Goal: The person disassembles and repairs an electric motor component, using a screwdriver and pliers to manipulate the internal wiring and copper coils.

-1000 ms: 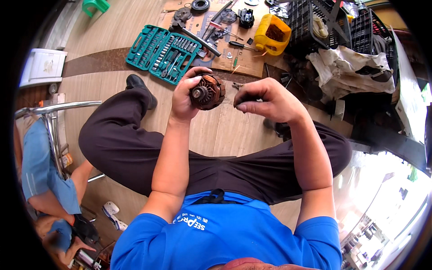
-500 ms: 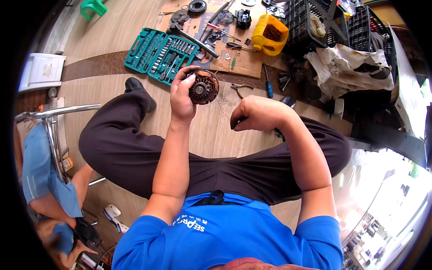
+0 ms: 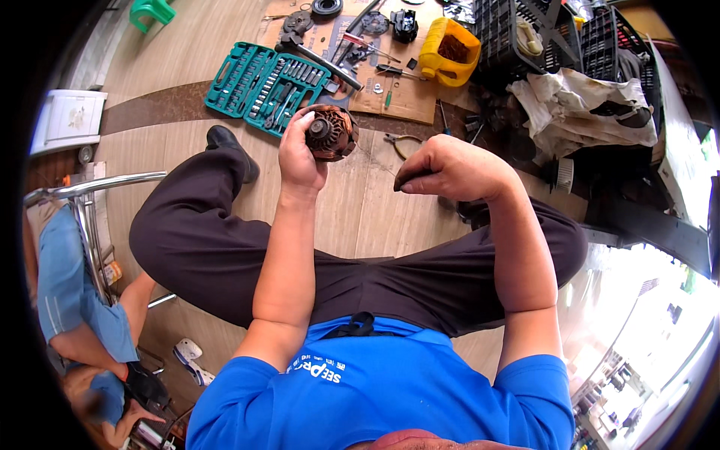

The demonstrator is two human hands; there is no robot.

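My left hand (image 3: 299,161) is closed around a motor armature (image 3: 334,135) with copper windings and a dark central shaft. The armature is tilted, its shaft end facing up toward me. To its right, my right hand (image 3: 457,169) is closed in a pinch, thumb against bent fingers, with dark-stained fingertips. A faint thin wire runs from the armature toward this pinch; its end between the fingertips is hidden. Pliers with yellowish handles (image 3: 406,145) lie on the floor just beyond my right hand.
A green socket set case (image 3: 255,91) lies open beyond my left hand. Tools and motor parts lie on a cardboard sheet (image 3: 412,101), beside a cut yellow jug (image 3: 450,54). Black crates (image 3: 517,37) and a stained cloth (image 3: 585,105) stand at right. Another person sits at far left.
My right hand has moved right and slightly away from me, farther from the armature. My left hand has tilted the armature and shifted it slightly left.
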